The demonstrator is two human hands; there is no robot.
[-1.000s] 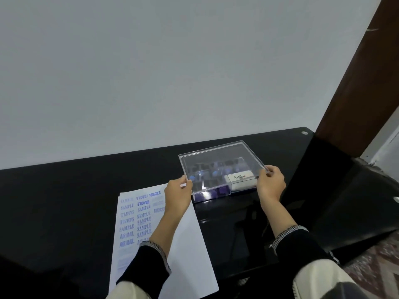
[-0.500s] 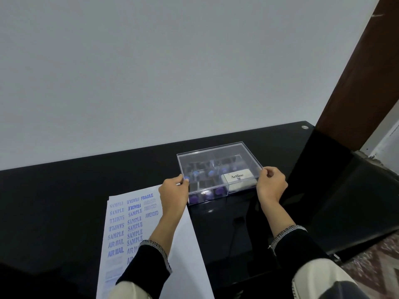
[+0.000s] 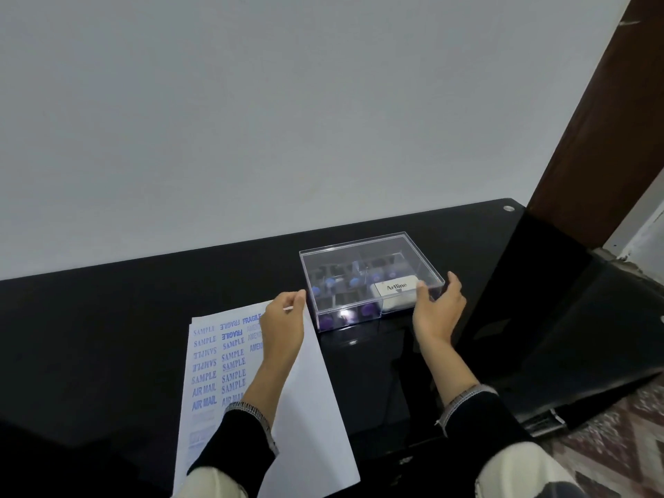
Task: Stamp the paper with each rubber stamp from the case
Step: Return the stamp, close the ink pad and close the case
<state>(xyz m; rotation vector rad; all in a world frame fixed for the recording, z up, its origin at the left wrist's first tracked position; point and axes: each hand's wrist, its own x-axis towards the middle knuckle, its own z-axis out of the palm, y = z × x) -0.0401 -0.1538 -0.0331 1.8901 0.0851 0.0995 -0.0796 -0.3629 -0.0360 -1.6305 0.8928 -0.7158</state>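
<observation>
A clear plastic case [image 3: 363, 248] with its lid on stands on the black table. Inside it are several stamps with purple knobs [image 3: 367, 310] and a white Artline ink pad [image 3: 395, 292]. My left hand [image 3: 284, 327] lies over the white paper [image 3: 316, 389], its fingers loosely curled and its index fingertip at the case's left edge. My right hand [image 3: 436, 312] grips the case's front right corner, thumb on the front rim and fingers round the right side. The paper carries blue prints reading SAMPLE, FRAGILE and AIR MAIL.
The glossy black table [image 3: 107, 336] runs along a plain white wall. A brown door frame [image 3: 593, 138] rises at the right. Past the table's right edge is patterned floor [image 3: 611, 443].
My left hand has given up its pinch on the case's left edge and drawn back slightly. My right thumb has slid onto the front rim. The case has stayed where it was.
</observation>
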